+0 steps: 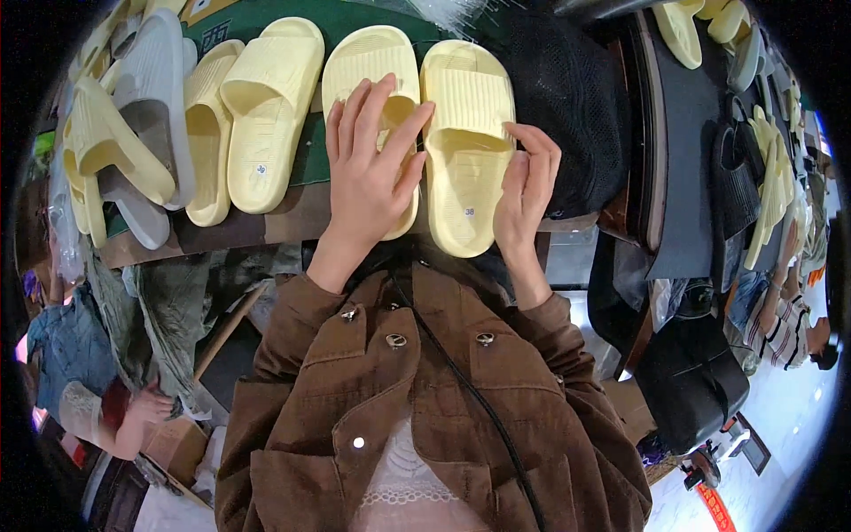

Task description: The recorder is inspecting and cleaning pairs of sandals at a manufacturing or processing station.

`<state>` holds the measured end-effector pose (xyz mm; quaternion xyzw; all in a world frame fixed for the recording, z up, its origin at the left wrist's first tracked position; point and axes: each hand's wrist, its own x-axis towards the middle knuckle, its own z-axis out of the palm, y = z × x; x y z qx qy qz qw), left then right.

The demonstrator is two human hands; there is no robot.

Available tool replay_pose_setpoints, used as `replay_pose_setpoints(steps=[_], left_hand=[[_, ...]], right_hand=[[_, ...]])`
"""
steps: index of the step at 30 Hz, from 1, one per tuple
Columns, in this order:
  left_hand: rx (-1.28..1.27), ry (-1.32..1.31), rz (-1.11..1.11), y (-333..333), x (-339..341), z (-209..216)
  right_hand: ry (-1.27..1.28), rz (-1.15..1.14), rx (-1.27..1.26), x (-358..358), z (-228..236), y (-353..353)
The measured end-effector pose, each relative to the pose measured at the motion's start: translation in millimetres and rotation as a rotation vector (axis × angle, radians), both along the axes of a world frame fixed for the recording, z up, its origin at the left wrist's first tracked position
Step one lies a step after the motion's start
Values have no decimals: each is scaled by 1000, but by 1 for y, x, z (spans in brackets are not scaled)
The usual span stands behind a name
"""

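Two pale yellow slide slippers lie side by side in front of me, toes pointing away. My left hand [368,173] rests over the left slipper [370,53], fingers spread across its ribbed strap and hiding much of its footbed. Its index fingertip reaches the edge of the right slipper [467,168]. Against that slipper's right side is my right hand [529,182], its fingers lightly bent and not wrapped round it; the fingertips meet the strap's edge. A small printed sticker shows on the right slipper's heel.
Another yellow pair, including a slipper [266,115], lies to the left beside grey slippers [160,89]. A black mesh-like bundle [572,115] sits close on the right. Farther right, a dark worktop [687,168] carries more slippers. Other people's arms [146,412] show at both sides.
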<state>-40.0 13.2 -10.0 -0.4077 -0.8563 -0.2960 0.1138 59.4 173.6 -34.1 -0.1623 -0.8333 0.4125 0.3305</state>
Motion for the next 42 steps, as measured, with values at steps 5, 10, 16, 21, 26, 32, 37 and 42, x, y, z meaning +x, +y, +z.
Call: replay_pose_setpoints(steps=[5, 10, 16, 21, 26, 32, 37, 42], left_hand=[[-5, 9, 2, -1, -1, -5], [4, -12, 14, -1, -2, -1], [11, -5, 21, -1, -3, -2], [36, -1, 18, 0, -3, -4], [39, -9, 16, -1, -3, -4], [67, -32, -11, -2, -4, -2], [93, -74, -10, -3, -4, -1], [101, -79, -13, -6, -4, -1]], right_hand=[[-6, -5, 26, 0, -2, 0], [-7, -7, -6, -2, 0, 0], [-10, 6, 22, -1, -2, -1], [-15, 10, 50, 0, -1, -1], [-53, 0, 57, -2, 2, -3], [-92, 104, 72, -4, 5, 1], [-99, 159, 21, -1, 1, 1], [-109, 175, 12, -1, 0, -2]])
